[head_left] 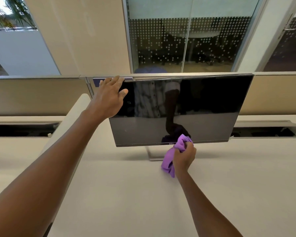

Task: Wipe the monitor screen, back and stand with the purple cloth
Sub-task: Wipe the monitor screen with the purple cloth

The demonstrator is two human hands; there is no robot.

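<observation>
Head view: dark, glossy monitor screen (186,108)

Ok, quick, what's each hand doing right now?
Left hand: gripping the monitor's top left corner, fingers over its top edge.
Right hand: holding the bunched cloth at the screen's bottom edge.

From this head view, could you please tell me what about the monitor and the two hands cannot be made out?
- Back of the monitor: faces away from the camera.
- Stand: partly hidden by the purple cloth and right hand.
- Left hand: its fingers wrap over the top edge, tips hidden.
- Whether the cloth touches the screen: unclear.
</observation>
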